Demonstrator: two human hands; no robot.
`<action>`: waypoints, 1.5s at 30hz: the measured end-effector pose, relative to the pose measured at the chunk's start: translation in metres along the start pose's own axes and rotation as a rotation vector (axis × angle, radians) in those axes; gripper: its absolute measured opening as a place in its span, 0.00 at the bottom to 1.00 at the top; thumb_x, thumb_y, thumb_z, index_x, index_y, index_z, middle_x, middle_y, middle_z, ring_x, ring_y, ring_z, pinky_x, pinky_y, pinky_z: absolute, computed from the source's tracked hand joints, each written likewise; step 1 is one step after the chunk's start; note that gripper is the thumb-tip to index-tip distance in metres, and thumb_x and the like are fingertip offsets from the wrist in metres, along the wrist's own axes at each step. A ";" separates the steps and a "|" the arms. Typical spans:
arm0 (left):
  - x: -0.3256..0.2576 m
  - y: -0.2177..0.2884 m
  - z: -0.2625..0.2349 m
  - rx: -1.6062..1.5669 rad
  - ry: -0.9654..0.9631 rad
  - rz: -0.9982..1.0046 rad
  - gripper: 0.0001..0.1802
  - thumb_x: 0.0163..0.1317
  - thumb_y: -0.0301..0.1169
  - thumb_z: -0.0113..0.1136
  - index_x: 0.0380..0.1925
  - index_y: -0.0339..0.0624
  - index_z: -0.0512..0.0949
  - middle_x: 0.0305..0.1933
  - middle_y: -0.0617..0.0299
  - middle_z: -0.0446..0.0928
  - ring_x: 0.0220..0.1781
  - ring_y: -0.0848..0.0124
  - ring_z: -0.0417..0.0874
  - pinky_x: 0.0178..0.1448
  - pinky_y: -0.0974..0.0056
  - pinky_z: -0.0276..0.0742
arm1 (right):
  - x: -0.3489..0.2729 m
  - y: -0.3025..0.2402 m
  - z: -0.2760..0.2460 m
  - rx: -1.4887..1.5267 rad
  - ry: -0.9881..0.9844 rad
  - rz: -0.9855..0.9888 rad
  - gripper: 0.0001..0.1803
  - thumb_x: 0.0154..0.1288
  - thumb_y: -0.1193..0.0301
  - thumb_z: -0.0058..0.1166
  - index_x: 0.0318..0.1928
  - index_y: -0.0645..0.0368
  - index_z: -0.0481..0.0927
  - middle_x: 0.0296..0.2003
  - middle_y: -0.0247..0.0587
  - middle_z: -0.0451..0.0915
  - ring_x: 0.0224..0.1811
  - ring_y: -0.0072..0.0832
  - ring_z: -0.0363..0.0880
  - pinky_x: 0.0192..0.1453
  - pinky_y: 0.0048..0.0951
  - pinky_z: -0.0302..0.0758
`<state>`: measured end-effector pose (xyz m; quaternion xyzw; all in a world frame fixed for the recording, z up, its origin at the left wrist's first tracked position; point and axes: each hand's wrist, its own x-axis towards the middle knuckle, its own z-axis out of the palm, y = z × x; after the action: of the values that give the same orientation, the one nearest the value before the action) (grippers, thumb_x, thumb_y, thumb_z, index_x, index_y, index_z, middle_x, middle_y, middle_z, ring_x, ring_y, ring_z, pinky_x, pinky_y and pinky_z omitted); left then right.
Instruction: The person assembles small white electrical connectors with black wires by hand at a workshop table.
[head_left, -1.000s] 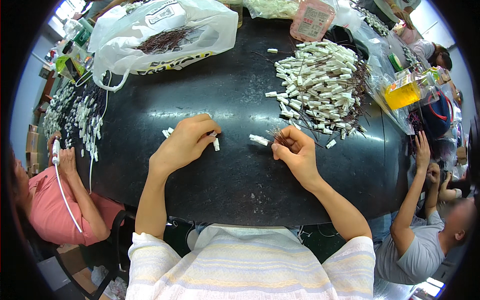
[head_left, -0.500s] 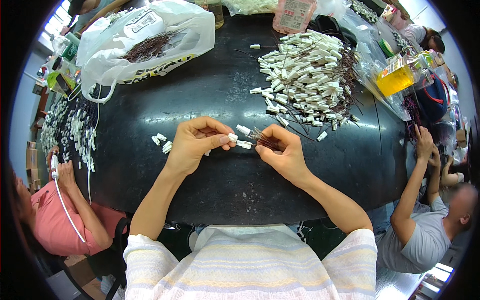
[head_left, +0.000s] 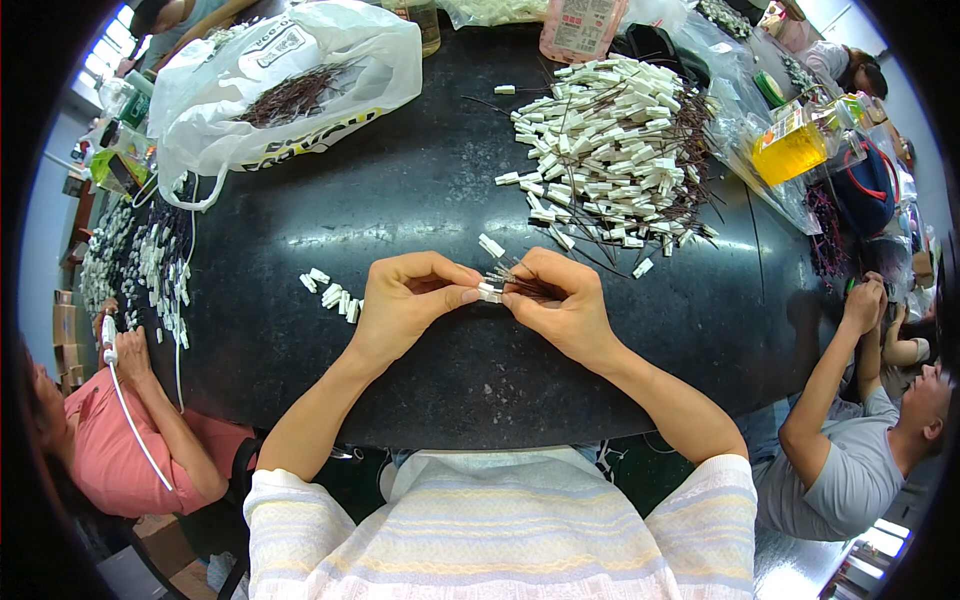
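My left hand (head_left: 412, 298) is closed in a pinch, thumb and forefinger on the left end of a small white plastic connector (head_left: 489, 292). My right hand (head_left: 562, 297) is closed around a bundle of thin brown wires (head_left: 530, 287), whose ends fan out past its fingertips. The right fingertips meet the connector's other end, so the two hands almost touch. Just beyond the wire ends is another white connector (head_left: 491, 245); whether it hangs on a wire or lies on the table I cannot tell. Several loose white pieces (head_left: 332, 296) lie left of my left hand.
A large heap of white connectors with brown wires (head_left: 610, 150) covers the far right of the black table (head_left: 400, 400). A white plastic bag (head_left: 390, 80) with brown wires stands far left. An orange-yellow bottle (head_left: 790, 148) is at right. People sit on both sides.
My left hand has moved slightly right to the connector at my right fingertips. The white piece it pinched has left its fingertips, and more loose pieces show beside that hand.
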<state>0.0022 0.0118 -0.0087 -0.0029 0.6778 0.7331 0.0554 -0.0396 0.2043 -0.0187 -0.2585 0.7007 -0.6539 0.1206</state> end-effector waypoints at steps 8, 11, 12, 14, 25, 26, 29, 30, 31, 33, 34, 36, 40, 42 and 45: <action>-0.004 0.006 0.001 0.039 0.001 -0.016 0.07 0.50 0.20 0.62 0.31 0.34 0.79 0.34 0.59 0.79 0.34 0.78 0.78 0.41 0.75 0.75 | 0.001 -0.001 0.003 0.029 -0.010 0.073 0.05 0.50 0.80 0.56 0.29 0.67 0.74 0.24 0.31 0.70 0.27 0.15 0.69 0.30 0.16 0.66; 0.004 0.029 -0.014 0.189 0.106 0.019 0.12 0.48 0.21 0.63 0.35 0.37 0.79 0.34 0.63 0.78 0.32 0.81 0.73 0.31 0.74 0.68 | 0.000 0.001 0.004 0.077 0.031 0.131 0.05 0.53 0.78 0.55 0.30 0.67 0.75 0.24 0.31 0.70 0.27 0.14 0.68 0.30 0.17 0.65; 0.003 0.036 -0.025 0.494 0.097 0.034 0.12 0.46 0.21 0.64 0.33 0.38 0.79 0.34 0.63 0.77 0.31 0.78 0.74 0.31 0.72 0.69 | -0.001 0.003 0.002 0.075 0.067 0.139 0.05 0.56 0.76 0.54 0.30 0.67 0.75 0.23 0.30 0.70 0.26 0.14 0.67 0.29 0.17 0.64; -0.005 0.042 -0.042 0.811 0.100 0.047 0.12 0.44 0.21 0.65 0.32 0.39 0.79 0.33 0.63 0.76 0.31 0.76 0.74 0.32 0.69 0.69 | 0.000 0.001 -0.002 0.087 0.045 0.163 0.05 0.57 0.76 0.52 0.31 0.67 0.76 0.23 0.31 0.70 0.25 0.14 0.66 0.29 0.18 0.63; -0.004 0.027 -0.024 0.604 -0.020 0.027 0.07 0.49 0.21 0.61 0.30 0.35 0.76 0.31 0.62 0.75 0.34 0.76 0.74 0.38 0.71 0.70 | 0.000 0.002 -0.001 0.033 -0.039 0.159 0.08 0.61 0.74 0.49 0.33 0.66 0.79 0.19 0.33 0.74 0.21 0.14 0.67 0.24 0.18 0.63; -0.004 0.025 -0.022 0.392 -0.005 0.060 0.06 0.51 0.21 0.60 0.30 0.34 0.76 0.32 0.63 0.75 0.36 0.78 0.75 0.39 0.73 0.70 | 0.000 0.004 -0.001 0.031 -0.039 0.163 0.08 0.61 0.74 0.49 0.33 0.66 0.79 0.19 0.33 0.74 0.21 0.14 0.67 0.24 0.18 0.63; -0.002 0.021 -0.016 0.191 -0.063 0.052 0.07 0.52 0.20 0.59 0.32 0.33 0.76 0.33 0.64 0.75 0.37 0.78 0.75 0.42 0.74 0.71 | 0.000 0.004 0.001 0.081 -0.043 0.141 0.07 0.60 0.75 0.49 0.32 0.66 0.78 0.18 0.32 0.74 0.19 0.13 0.67 0.22 0.17 0.62; -0.003 0.021 -0.015 0.191 -0.061 0.050 0.07 0.52 0.20 0.59 0.32 0.33 0.76 0.33 0.64 0.75 0.37 0.78 0.75 0.42 0.74 0.71 | 0.000 0.002 0.002 0.057 -0.050 0.122 0.07 0.60 0.75 0.49 0.31 0.66 0.78 0.18 0.32 0.74 0.19 0.13 0.68 0.22 0.17 0.63; -0.003 0.020 -0.015 0.148 -0.067 0.008 0.07 0.53 0.20 0.59 0.33 0.32 0.76 0.34 0.63 0.75 0.37 0.78 0.75 0.41 0.74 0.71 | 0.000 0.001 0.002 0.032 -0.054 0.104 0.07 0.59 0.75 0.49 0.31 0.66 0.78 0.18 0.33 0.74 0.19 0.13 0.69 0.22 0.17 0.63; -0.003 0.018 -0.015 0.105 -0.074 -0.037 0.07 0.53 0.20 0.58 0.34 0.31 0.76 0.34 0.63 0.76 0.37 0.79 0.74 0.41 0.74 0.71 | 0.001 -0.001 0.002 0.007 -0.064 0.107 0.07 0.59 0.75 0.50 0.30 0.66 0.78 0.17 0.33 0.74 0.18 0.13 0.69 0.21 0.17 0.63; -0.002 0.016 -0.016 0.101 -0.067 -0.025 0.08 0.52 0.19 0.59 0.34 0.31 0.75 0.34 0.62 0.75 0.37 0.78 0.75 0.41 0.74 0.71 | 0.001 -0.002 0.001 -0.020 -0.074 0.107 0.06 0.59 0.75 0.50 0.30 0.66 0.78 0.17 0.32 0.74 0.18 0.13 0.69 0.21 0.17 0.63; -0.002 0.015 -0.016 0.098 -0.061 -0.013 0.09 0.52 0.18 0.59 0.35 0.32 0.75 0.34 0.61 0.75 0.36 0.78 0.75 0.42 0.74 0.72 | 0.002 -0.003 0.001 -0.028 -0.080 0.105 0.06 0.58 0.75 0.50 0.30 0.66 0.78 0.16 0.33 0.74 0.18 0.13 0.69 0.21 0.17 0.63; -0.002 0.015 -0.012 0.093 -0.054 -0.015 0.08 0.52 0.20 0.59 0.34 0.32 0.76 0.33 0.62 0.75 0.35 0.79 0.74 0.40 0.75 0.70 | 0.000 0.000 0.003 -0.039 -0.064 0.100 0.05 0.57 0.76 0.51 0.29 0.66 0.78 0.15 0.33 0.73 0.17 0.13 0.68 0.20 0.17 0.63; -0.003 0.015 -0.010 0.093 -0.052 -0.012 0.08 0.52 0.20 0.60 0.34 0.32 0.76 0.33 0.63 0.75 0.35 0.79 0.74 0.40 0.75 0.70 | 0.000 0.003 0.002 -0.058 -0.066 0.080 0.05 0.57 0.76 0.52 0.29 0.66 0.77 0.16 0.32 0.73 0.18 0.13 0.68 0.21 0.17 0.63; -0.003 0.012 -0.008 0.149 -0.043 0.054 0.08 0.51 0.21 0.62 0.32 0.34 0.77 0.31 0.65 0.75 0.30 0.82 0.72 0.35 0.76 0.68 | -0.001 0.002 0.004 0.012 -0.032 0.106 0.04 0.57 0.77 0.52 0.30 0.66 0.77 0.18 0.31 0.74 0.19 0.12 0.68 0.23 0.17 0.64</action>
<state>0.0038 0.0022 0.0030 0.0354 0.7290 0.6817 0.0503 -0.0368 0.2014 -0.0216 -0.2307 0.7075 -0.6467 0.1676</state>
